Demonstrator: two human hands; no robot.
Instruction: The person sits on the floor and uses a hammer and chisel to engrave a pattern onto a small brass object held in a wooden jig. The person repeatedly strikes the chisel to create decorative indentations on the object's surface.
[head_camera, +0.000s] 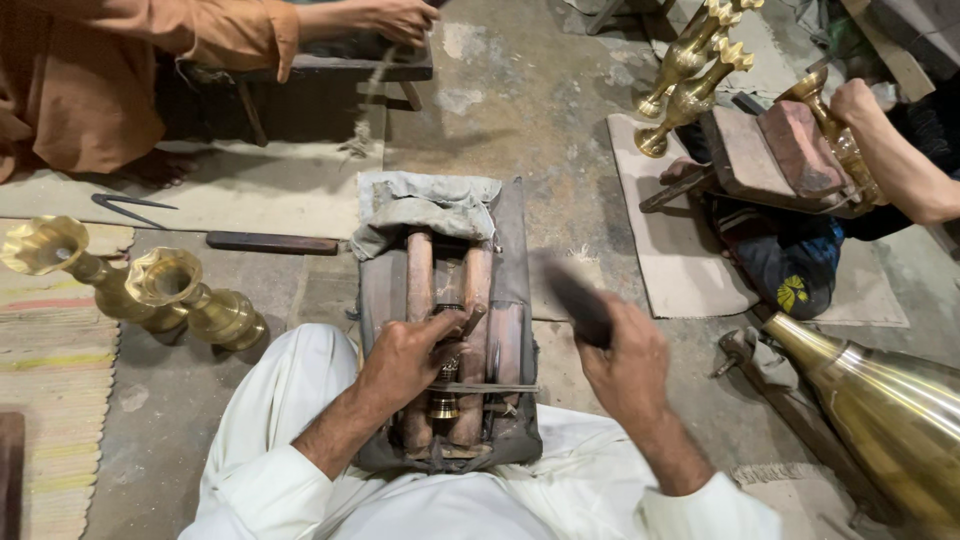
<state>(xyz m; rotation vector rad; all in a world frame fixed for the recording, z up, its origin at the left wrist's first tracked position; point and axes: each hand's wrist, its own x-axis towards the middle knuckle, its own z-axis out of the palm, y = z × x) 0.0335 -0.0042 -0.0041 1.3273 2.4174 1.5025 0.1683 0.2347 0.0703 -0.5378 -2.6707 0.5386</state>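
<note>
Floor workshop, hands on a wooden jig

Concrete floor (540, 90) is showing bare and stained through the middle, with mats laid around it. Far left, a striped woven mat (55, 350) is lying at the frame edge. Two brass vases (150, 290) are resting on their sides next to it, mouths facing the camera. Above them a person in an orange sleeve (230, 35) is sitting on a pale mat, hand on a low dark bench. A dark flat bar (272, 243) is lying on the floor just below that mat.

Centre: a wooden jig (445, 330) with two upright rails is sitting between the wearer's white-clad knees, a grey cloth (425, 210) bunched over its top end. Left hand (410, 355) is closing around a small brass piece (443, 400) clamped between the rails, fingers wrapping over it and the left rail. A thin metal strip is lying across the rails just under that hand.

Right hand (625, 365) is gripping a dark tool (578, 300), held up beside the jig; motion blur is hiding its shape.

Right side: a beige mat (670, 250) is lying on the concrete. More brass vases (690, 70) are lying at the top, and another person's hand (860, 100) is working a brass item on a second wooden block. A large brass vessel (890, 410) is filling the lower right corner.
</note>
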